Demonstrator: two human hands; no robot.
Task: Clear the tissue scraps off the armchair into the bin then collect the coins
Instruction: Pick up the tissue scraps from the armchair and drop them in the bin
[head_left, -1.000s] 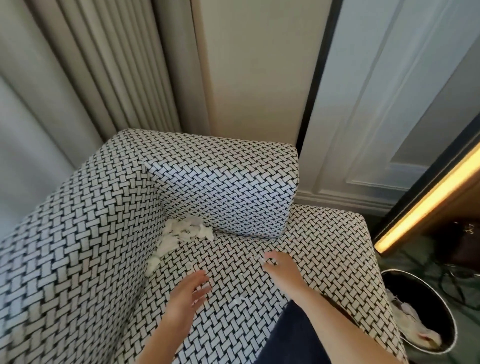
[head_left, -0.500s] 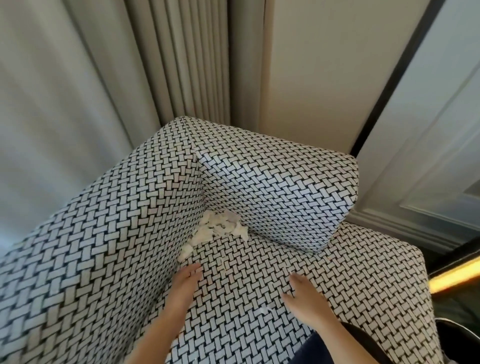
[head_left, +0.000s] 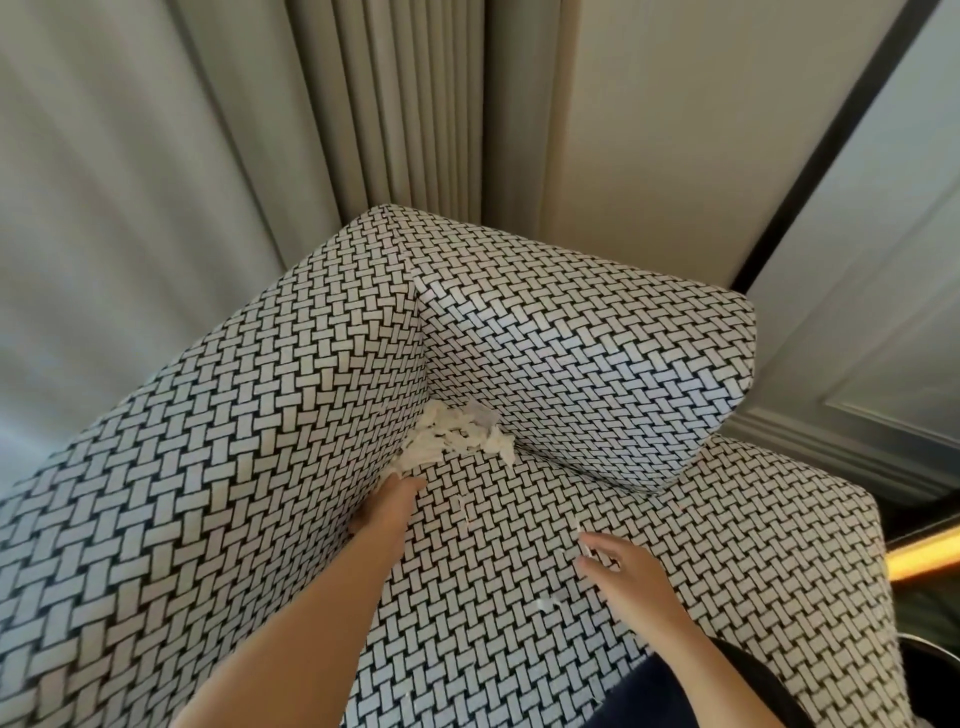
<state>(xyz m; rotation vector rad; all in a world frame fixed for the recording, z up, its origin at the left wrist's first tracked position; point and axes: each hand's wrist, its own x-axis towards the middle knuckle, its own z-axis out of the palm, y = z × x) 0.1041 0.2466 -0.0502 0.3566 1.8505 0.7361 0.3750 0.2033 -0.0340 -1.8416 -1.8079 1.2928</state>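
Your one head camera looks steeply down and forward from close above the armchair (head_left: 519, 597), facing its back corner by the curtains (head_left: 395, 104).

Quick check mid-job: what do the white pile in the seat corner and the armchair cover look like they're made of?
The pile looks like thin, soft tissue paper: matte white, torn, ragged edges, crumpled into the seat corner. The armchair cover appears to be woven or printed fabric, matte, with a black-and-white basket-weave pattern; which of the two I cannot tell. The left hand reaches its edge.
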